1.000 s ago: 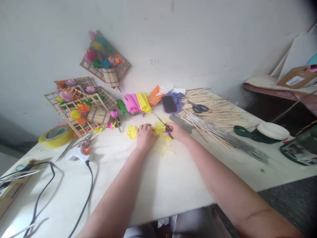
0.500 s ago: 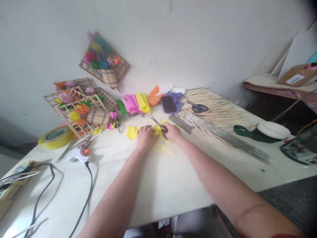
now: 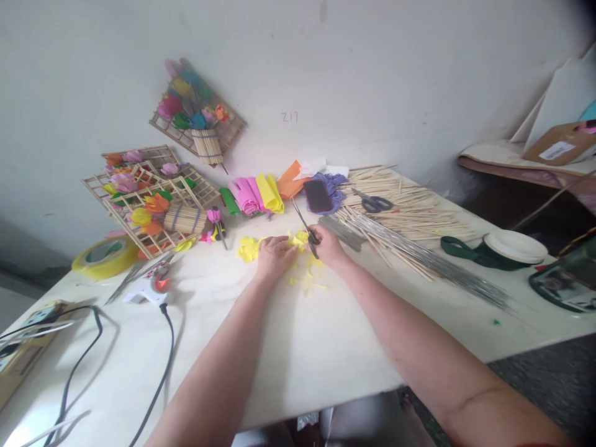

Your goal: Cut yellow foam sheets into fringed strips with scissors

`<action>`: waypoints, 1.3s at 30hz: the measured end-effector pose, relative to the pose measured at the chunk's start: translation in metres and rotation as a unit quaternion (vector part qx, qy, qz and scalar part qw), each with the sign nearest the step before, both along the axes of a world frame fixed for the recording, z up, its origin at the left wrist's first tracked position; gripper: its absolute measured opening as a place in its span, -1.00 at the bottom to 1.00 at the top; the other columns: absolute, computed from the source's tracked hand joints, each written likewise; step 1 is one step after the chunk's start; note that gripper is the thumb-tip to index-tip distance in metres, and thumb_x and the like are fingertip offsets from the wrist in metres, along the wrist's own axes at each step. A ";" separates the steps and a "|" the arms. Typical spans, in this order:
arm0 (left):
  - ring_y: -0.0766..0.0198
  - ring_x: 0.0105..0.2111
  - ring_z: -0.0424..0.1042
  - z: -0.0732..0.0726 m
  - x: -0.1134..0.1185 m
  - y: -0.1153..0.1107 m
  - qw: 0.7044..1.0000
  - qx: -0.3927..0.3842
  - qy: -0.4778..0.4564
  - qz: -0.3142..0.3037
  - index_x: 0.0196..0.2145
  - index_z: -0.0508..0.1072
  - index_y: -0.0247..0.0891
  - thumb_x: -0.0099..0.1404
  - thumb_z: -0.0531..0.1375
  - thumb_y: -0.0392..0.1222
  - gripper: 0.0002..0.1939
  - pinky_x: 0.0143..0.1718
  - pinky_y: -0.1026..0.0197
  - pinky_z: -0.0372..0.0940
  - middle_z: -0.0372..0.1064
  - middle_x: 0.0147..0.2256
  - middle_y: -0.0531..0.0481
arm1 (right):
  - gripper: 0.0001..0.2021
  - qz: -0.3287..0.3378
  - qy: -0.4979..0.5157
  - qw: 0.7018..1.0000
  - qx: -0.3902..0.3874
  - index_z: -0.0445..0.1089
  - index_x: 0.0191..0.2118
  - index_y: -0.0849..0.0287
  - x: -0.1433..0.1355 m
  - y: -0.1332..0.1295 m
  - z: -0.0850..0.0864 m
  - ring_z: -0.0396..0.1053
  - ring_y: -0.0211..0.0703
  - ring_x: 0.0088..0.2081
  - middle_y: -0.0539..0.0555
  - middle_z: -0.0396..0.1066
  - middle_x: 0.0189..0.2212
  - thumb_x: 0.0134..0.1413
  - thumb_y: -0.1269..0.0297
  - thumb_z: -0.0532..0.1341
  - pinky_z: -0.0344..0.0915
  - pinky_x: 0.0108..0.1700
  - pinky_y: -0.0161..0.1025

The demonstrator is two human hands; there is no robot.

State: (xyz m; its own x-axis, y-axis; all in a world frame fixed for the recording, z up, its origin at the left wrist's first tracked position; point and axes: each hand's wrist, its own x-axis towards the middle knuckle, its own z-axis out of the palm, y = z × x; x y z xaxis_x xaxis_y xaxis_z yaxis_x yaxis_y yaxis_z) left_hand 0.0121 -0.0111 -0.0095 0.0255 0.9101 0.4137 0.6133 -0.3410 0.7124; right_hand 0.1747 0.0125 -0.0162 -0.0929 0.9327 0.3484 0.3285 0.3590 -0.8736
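Observation:
My right hand (image 3: pixel 328 247) is wrapped round the dark handles of a pair of scissors (image 3: pixel 302 214), whose blades point up and away to the left. To its left, my left hand (image 3: pixel 274 256) lies low on the tabletop with its fingers stretched over yellow paper pieces. A cluster of yellow paper petals (image 3: pixel 248 248) shows beside its left edge, and more yellow bits lie between the two hands. Small yellow scraps (image 3: pixel 305 282) are scattered on the table just in front of them. What lies under the left fingers is partly hidden.
Rolled pink paper (image 3: pixel 246 194), yellow paper (image 3: pixel 270 192), a phone (image 3: pixel 318 196) and other scissors (image 3: pixel 375 203) lie behind the hands. Wooden sticks (image 3: pixel 414 211) and metal wires (image 3: pixel 433 267) spread right. Left are a glue gun (image 3: pixel 148 292), tape (image 3: pixel 105 257) and flower-filled stick frames (image 3: pixel 184 220).
My right hand and the scissors have shifted slightly right, and the blades now point more steeply upward. My left hand stays nearly in place on the yellow paper.

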 end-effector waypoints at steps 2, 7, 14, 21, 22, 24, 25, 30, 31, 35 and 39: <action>0.01 -0.06 0.19 0.000 0.000 0.001 0.999 -0.008 -0.027 -0.015 -0.58 0.49 -0.13 -0.01 0.23 -0.08 -0.88 0.07 -0.05 -0.04 0.42 -0.24 -0.08 | -0.64 0.005 0.014 1.000 -0.001 0.34 -0.23 0.16 0.000 0.000 0.001 0.25 -0.26 -0.47 -0.06 0.33 -0.53 -0.32 0.38 0.21 0.18 -0.41 -0.34; 0.05 -0.04 0.21 0.005 -0.001 0.001 0.994 -0.031 -0.103 -0.034 -0.49 0.52 -0.14 -0.01 0.24 -0.08 -0.87 0.10 0.00 -0.05 0.42 -0.24 -0.09 | -0.64 0.034 0.071 0.997 -0.023 0.33 -0.24 0.16 -0.003 -0.001 0.001 0.25 -0.29 -0.50 -0.09 0.30 -0.56 -0.34 0.37 0.23 0.20 -0.40 -0.33; 0.16 -0.20 0.34 0.004 -0.003 -0.003 0.983 -0.082 -0.164 -0.026 -0.34 0.50 -0.22 -0.08 0.26 -0.16 -0.74 -0.13 0.16 0.20 0.38 -0.25 -0.07 | -0.60 0.069 0.167 0.978 -0.108 0.31 -0.26 0.15 -0.003 -0.010 0.012 0.21 -0.34 -0.57 -0.11 0.25 -0.58 -0.40 0.28 0.28 0.14 -0.53 -0.38; 0.36 -0.55 0.29 0.002 -0.003 -0.002 0.981 -0.097 -0.165 -0.030 -0.43 0.46 -0.31 -0.02 0.22 -0.08 -0.76 -0.49 0.32 0.19 0.35 -0.56 0.02 | -0.58 0.063 0.195 0.972 -0.114 0.32 -0.29 0.17 -0.003 -0.012 0.017 0.19 -0.37 -0.60 -0.12 0.24 -0.60 -0.46 0.29 0.31 0.11 -0.55 -0.39; 0.37 -0.60 0.27 0.003 -0.002 -0.003 0.978 -0.109 -0.176 -0.037 -0.41 0.45 -0.32 0.00 0.21 -0.06 -0.74 -0.54 0.32 0.17 0.34 -0.60 0.03 | -0.58 0.058 0.195 0.973 -0.113 0.32 -0.29 0.17 -0.003 -0.011 0.016 0.19 -0.37 -0.60 -0.13 0.24 -0.61 -0.46 0.29 0.31 0.10 -0.56 -0.39; 0.39 -0.66 0.23 0.003 0.000 -0.004 0.971 -0.126 -0.198 -0.045 -0.38 0.45 -0.33 0.00 0.21 -0.04 -0.70 -0.59 0.33 0.16 0.36 -0.62 0.02 | -0.59 0.042 0.193 0.974 -0.113 0.33 -0.29 0.17 -0.002 -0.008 0.013 0.18 -0.37 -0.61 -0.13 0.23 -0.62 -0.46 0.27 0.31 0.09 -0.58 -0.39; 0.39 -0.68 0.23 0.002 0.001 -0.004 0.969 -0.126 -0.207 -0.045 -0.38 0.45 -0.33 -0.01 0.22 -0.04 -0.70 -0.60 0.32 0.17 0.38 -0.60 0.00 | -0.59 0.033 0.188 0.975 -0.113 0.33 -0.29 0.17 -0.001 -0.007 0.011 0.19 -0.36 -0.61 -0.12 0.24 -0.62 -0.45 0.26 0.31 0.09 -0.58 -0.39; 0.29 -0.57 0.38 -0.004 0.001 -0.003 0.975 -0.076 -0.206 -0.029 -0.40 0.49 -0.32 0.00 0.22 -0.07 -0.73 -0.52 0.28 0.26 0.46 -0.46 -0.09 | -0.57 -0.031 0.137 0.985 -0.096 0.33 -0.29 0.16 0.002 0.000 0.006 0.33 -0.21 -0.49 -0.04 0.35 -0.57 -0.45 0.21 0.32 0.20 -0.52 -0.34; 0.26 -0.52 0.41 -0.005 0.001 -0.003 0.979 -0.049 -0.198 -0.023 -0.39 0.51 -0.30 0.01 0.22 -0.09 -0.75 -0.48 0.27 0.28 0.47 -0.45 -0.08 | -0.57 -0.041 0.144 0.984 -0.095 0.32 -0.29 0.16 0.002 0.000 0.007 0.34 -0.20 -0.48 -0.03 0.36 -0.55 -0.44 0.20 0.32 0.22 -0.51 -0.34; 0.19 -0.39 0.45 -0.002 0.003 -0.006 0.994 0.064 -0.085 0.008 -0.40 0.54 -0.23 0.04 0.18 -0.21 -0.85 -0.28 0.19 0.29 0.49 -0.42 -0.08 | -0.60 -0.032 0.215 0.966 -0.137 0.27 -0.33 0.17 0.002 -0.004 0.012 0.28 -0.27 -0.62 -0.09 0.30 -0.66 -0.43 0.18 0.32 0.17 -0.59 -0.36; 0.15 -0.35 0.45 0.004 0.009 -0.011 0.995 0.098 0.017 -0.006 -0.39 0.54 -0.21 0.09 0.12 -0.28 -0.81 -0.26 0.15 0.28 0.49 -0.37 -0.10 | -0.60 0.024 0.255 0.952 -0.171 0.27 -0.34 0.18 -0.001 -0.007 0.013 0.22 -0.33 -0.69 -0.11 0.27 -0.69 -0.44 0.19 0.32 0.11 -0.64 -0.38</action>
State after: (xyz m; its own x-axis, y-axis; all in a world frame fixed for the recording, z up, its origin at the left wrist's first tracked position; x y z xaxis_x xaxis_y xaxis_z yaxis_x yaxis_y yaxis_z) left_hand 0.0214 -0.0223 -0.0060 0.0535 0.8118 0.5815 0.6303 -0.4791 0.6109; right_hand 0.1742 0.0053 -0.0031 -0.0376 0.9986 0.0371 -0.1787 0.0298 -0.9835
